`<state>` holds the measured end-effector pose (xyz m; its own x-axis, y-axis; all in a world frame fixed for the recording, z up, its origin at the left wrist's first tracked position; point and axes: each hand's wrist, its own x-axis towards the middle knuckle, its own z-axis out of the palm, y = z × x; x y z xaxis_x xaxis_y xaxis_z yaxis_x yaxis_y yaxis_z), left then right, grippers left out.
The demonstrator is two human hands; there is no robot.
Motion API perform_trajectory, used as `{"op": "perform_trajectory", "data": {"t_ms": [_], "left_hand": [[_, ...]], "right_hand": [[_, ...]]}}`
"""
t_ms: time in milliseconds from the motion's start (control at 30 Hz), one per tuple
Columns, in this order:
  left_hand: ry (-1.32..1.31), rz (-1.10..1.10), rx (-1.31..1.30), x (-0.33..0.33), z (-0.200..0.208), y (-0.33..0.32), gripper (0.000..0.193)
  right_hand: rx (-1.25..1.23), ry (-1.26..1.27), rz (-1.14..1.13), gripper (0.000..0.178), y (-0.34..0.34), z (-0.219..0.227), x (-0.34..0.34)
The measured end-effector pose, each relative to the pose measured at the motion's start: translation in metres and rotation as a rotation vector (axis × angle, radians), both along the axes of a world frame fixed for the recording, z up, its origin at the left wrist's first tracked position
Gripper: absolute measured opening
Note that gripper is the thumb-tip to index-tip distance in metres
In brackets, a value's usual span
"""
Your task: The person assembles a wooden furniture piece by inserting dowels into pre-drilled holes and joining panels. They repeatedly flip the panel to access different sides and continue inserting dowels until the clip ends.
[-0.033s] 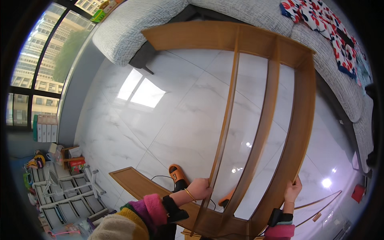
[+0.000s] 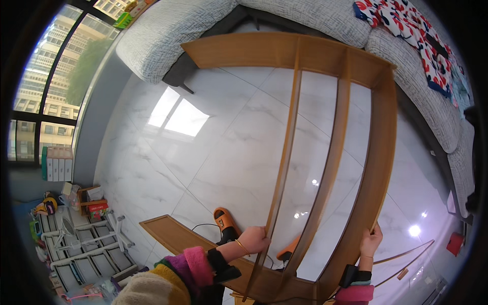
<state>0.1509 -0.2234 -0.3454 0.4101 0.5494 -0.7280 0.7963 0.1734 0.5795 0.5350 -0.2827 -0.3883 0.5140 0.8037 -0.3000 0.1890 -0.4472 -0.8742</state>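
Observation:
A brown wooden shelf frame (image 2: 384, 137) with two long side panels and several cross boards fills the right half of the head view. My left hand (image 2: 254, 239) is closed round the leftmost cross board near its lower end. The outermost board on the right is gripped by my right hand (image 2: 371, 240) at its edge. One side panel (image 2: 168, 230) reaches out to the left below my left forearm; the other lies at the far end, close to the sofa. The near corner of the frame is partly hidden by my left sleeve.
A grey sofa (image 2: 157, 46) bends round the far and right sides, with patterned clothes (image 2: 406, 35) on it. Orange slippers (image 2: 225, 221) are on my feet. A white storage rack (image 2: 81, 249) stands at the left. Thin wooden strips (image 2: 406, 252) lie at the lower right.
The far end of the shelf frame has dipped slightly toward me and shifted a little left. Both hands keep their hold.

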Motion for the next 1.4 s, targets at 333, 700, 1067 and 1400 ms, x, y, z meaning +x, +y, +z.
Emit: {"op": "perform_trajectory", "data": {"t_ms": [333, 700, 1067, 1400], "left_hand": [[-0.064, -0.03, 0.003, 0.005, 0.015, 0.03, 0.023], [0.031, -0.059, -0.289, 0.003, 0.081, 0.099, 0.029], [0.367, -0.033, -0.488, 0.028, 0.165, 0.17, 0.016], [0.373, -0.064, -0.331, 0.063, 0.15, 0.232, 0.015]], "right_hand": [[-0.125, 0.014, -0.018, 0.027, -0.002, 0.041, 0.026], [-0.324, -0.075, 0.114, 0.021, 0.024, 0.063, 0.048], [-0.737, 0.216, 0.43, 0.029, 0.026, 0.201, 0.059], [-0.42, 0.451, 0.543, 0.09, -0.117, 0.395, 0.072]]}}
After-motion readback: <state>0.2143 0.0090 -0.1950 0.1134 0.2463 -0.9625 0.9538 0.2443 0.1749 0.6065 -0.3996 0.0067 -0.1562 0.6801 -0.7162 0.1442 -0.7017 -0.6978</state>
